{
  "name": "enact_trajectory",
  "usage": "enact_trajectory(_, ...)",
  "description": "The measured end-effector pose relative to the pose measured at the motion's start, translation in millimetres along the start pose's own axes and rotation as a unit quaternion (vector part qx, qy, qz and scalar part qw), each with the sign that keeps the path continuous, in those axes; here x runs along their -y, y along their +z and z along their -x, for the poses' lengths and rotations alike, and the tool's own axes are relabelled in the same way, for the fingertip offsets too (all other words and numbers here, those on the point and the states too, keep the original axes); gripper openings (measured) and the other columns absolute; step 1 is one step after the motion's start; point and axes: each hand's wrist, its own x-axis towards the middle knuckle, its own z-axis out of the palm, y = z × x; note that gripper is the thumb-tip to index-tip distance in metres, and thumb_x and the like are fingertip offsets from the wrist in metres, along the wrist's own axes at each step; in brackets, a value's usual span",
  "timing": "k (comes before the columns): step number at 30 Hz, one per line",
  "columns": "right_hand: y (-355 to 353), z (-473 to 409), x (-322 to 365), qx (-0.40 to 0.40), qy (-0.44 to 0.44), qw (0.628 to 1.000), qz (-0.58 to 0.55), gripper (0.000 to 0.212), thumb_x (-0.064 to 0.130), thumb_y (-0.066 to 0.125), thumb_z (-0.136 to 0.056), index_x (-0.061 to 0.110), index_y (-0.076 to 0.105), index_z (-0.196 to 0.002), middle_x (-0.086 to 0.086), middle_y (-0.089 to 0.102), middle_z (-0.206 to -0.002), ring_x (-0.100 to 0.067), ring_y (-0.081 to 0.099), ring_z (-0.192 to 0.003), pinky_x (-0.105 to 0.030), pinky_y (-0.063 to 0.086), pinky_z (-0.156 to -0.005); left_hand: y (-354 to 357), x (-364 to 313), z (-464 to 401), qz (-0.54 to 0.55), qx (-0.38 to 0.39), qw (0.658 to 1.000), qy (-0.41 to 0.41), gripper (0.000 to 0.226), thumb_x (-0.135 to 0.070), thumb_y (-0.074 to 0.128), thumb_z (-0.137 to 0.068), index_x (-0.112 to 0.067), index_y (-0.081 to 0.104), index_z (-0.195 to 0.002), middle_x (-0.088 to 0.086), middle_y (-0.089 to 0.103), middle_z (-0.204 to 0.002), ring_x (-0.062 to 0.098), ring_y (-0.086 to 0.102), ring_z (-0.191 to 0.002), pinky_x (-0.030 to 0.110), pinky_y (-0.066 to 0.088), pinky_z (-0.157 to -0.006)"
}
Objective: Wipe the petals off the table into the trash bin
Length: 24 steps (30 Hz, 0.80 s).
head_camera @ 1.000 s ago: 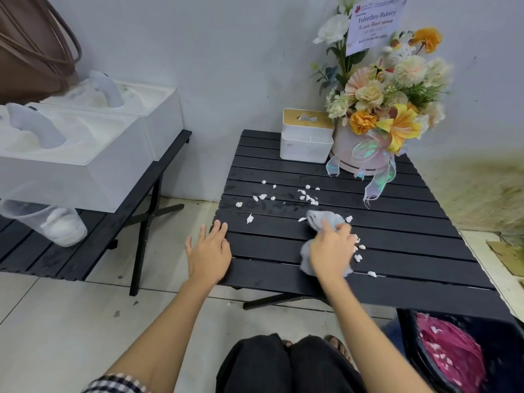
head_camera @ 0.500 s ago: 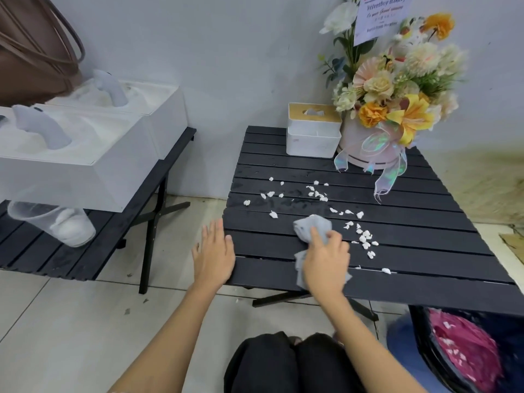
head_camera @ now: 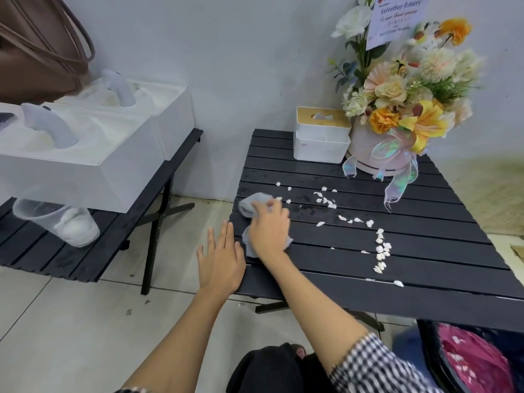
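**Petals strewn on the black table, cloth at its left edge**

White petals point(head_camera: 380, 248) lie scattered over the slatted black table point(head_camera: 425, 296). One loose band runs across the table's middle slats; from its right end a denser line turns toward the table's near edge, ending in a single petal close to that edge. A few more sit farther back, toward the flower arrangement point(head_camera: 408, 103) that stands at the table's far right corner. Just left of the arrangement, also on the table's far side, is a white tissue box point(head_camera: 321, 143) with a tan lid.

The right hand point(head_camera: 269, 231) is on the table near its left edge, fingers curled down over a crumpled grey cloth point(head_camera: 252, 204), pressing it flat to the slats. The cloth pokes out beyond the fingertips and beside the wrist. The nearest petals touch or almost touch its far end.

The left hand point(head_camera: 219, 262) is open and flat, fingers spread, gripping nothing, resting at the table's near-left corner with the fingers lying along the edge.

Below the table's near-right corner stands the trash bin point(head_camera: 436, 361), dark-rimmed, lined with a pink bag point(head_camera: 476, 364) that has white petals in it.

Left of the table, a second black bench point(head_camera: 85, 259) carries two white boxes point(head_camera: 85, 165) and a tipped clear plastic cup point(head_camera: 56, 222).
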Motion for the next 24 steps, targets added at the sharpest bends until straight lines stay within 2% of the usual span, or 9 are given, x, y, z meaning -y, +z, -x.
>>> enact_trajectory(2, 14.8, -0.8, 2.1, 0.042, -0.048, 0.998, 0.022, 0.039, 0.008, 0.05, -0.084, 0.017, 0.057, -0.121, -0.016, 0.046, -0.131, -0.036, 0.044, -0.105, -0.042, 0.035, -0.087, -0.4, 0.8, -2.2, -0.008, -0.006, 1.0, 0.007, 0.053, -0.033, 0.018, -0.097, -0.02, 0.007, -0.147, -0.008, 0.005, -0.157, 0.021, 0.001, -0.144, 0.046, 0.018, -0.112)
enact_trajectory(5, 16.7, -5.4, -11.8, 0.017, -0.063, 0.997, 0.028, 0.042, 0.005, 0.052, -0.081, 0.018, 0.06, -0.12, -0.018, 0.052, -0.127, -0.039, 0.048, -0.101, -0.042, 0.039, -0.083, 0.2, 2.2, -3.5, -0.014, -0.006, 1.0, 0.009, 0.053, -0.033, 0.018, -0.097, -0.021, 0.007, -0.147, -0.008, 0.005, -0.157, 0.021, 0.001, -0.144, 0.045, 0.017, -0.112)
enact_trajectory(10, -15.3, 1.3, -53.0, -0.027, 0.024, 0.999, 0.035, 0.04, 0.005, 0.052, -0.069, 0.014, 0.069, -0.103, -0.024, 0.06, -0.106, -0.043, 0.054, -0.084, -0.043, 0.045, -0.07, -1.8, 0.2, 0.3, -0.025, 0.004, 1.0, 0.007, 0.053, -0.034, 0.014, -0.097, -0.023, 0.003, -0.147, -0.01, 0.003, -0.156, 0.022, -0.001, -0.144, 0.046, 0.017, -0.113)
enact_trajectory(13, -47.8, 15.9, -108.2, -0.054, 0.074, 0.992, 0.088, 0.04, 0.003, 0.054, -0.076, 0.017, 0.066, -0.111, -0.022, 0.055, -0.117, -0.042, 0.049, -0.092, -0.044, 0.041, -0.077, -5.5, -1.1, 2.4, -0.043, 0.016, 0.999, 0.015, 0.053, -0.035, 0.012, -0.097, -0.022, 0.001, -0.147, -0.009, 0.003, -0.157, 0.023, -0.002, -0.144, 0.048, 0.015, -0.114)
enact_trajectory(17, -88.0, 27.1, -164.5, -0.083, 0.121, 0.982, 0.122, 0.041, 0.001, 0.046, -0.082, 0.017, 0.065, -0.115, -0.022, 0.05, -0.124, -0.041, 0.045, -0.096, -0.045, 0.038, -0.082, -9.2, -5.5, 4.5, -0.091, 0.005, 0.996, 0.021, 0.053, -0.034, 0.012, -0.096, -0.018, 0.006, -0.147, -0.004, 0.008, -0.157, 0.026, -0.003, -0.144, 0.048, 0.01, -0.115)
enact_trajectory(19, -96.2, 24.1, -155.7, -0.083, 0.144, 0.979, 0.119, 0.038, 0.001, 0.046, -0.083, 0.015, 0.065, -0.113, -0.022, 0.051, -0.123, -0.041, 0.045, -0.099, -0.044, 0.038, -0.082, -8.7, -14.3, 7.8, -0.124, -0.027, 0.99, 0.059, 0.055, -0.033, 0.009, -0.095, -0.014, 0.015, -0.146, 0.001, 0.016, -0.156, 0.028, 0.002, -0.144, 0.049, 0.012, -0.114)
enact_trajectory(20, -97.4, 23.8, -141.9, -0.105, 0.143, 0.978, 0.108, 0.036, 0.0, 0.047, -0.079, 0.012, 0.067, -0.107, -0.024, 0.055, -0.116, -0.042, 0.049, -0.095, -0.044, 0.041, -0.079, -6.8, -23.5, 9.9, -0.121, -0.041, 0.988, 0.09, 0.058, -0.034, 0.006, -0.093, -0.012, 0.021, -0.144, 0.003, 0.022, -0.154, 0.029, 0.007, -0.144, 0.048, 0.014, -0.113)
enact_trajectory(22, -95.6, 29.9, -113.6, -0.128, 0.113, 0.981, 0.094, 0.031, 0.0, 0.055, -0.066, 0.012, 0.071, -0.091, -0.023, 0.062, -0.096, -0.041, 0.056, -0.077, -0.041, 0.047, -0.065, 0.6, -51.7, 14.8, -0.075, -0.058, 0.984, 0.153, 0.066, -0.036, 0.002, -0.088, -0.009, 0.027, -0.142, 0.006, 0.028, -0.151, 0.029, 0.014, -0.143, 0.046, 0.019, -0.113)
enact_trajectory(24, -85.0, 41.6, -98.2, -0.092, 0.093, 0.989, 0.074, 0.032, 0.001, 0.064, -0.062, 0.017, 0.07, -0.089, -0.017, 0.064, -0.096, -0.037, 0.055, -0.072, -0.038, 0.046, -0.061, 9.7, -81.5, 19.0, -0.008, -0.04, 0.983, 0.177, 0.058, -0.032, 0.009, -0.093, -0.008, 0.023, -0.143, 0.006, 0.023, -0.153, 0.026, 0.01, -0.144, 0.041, 0.019, -0.114)
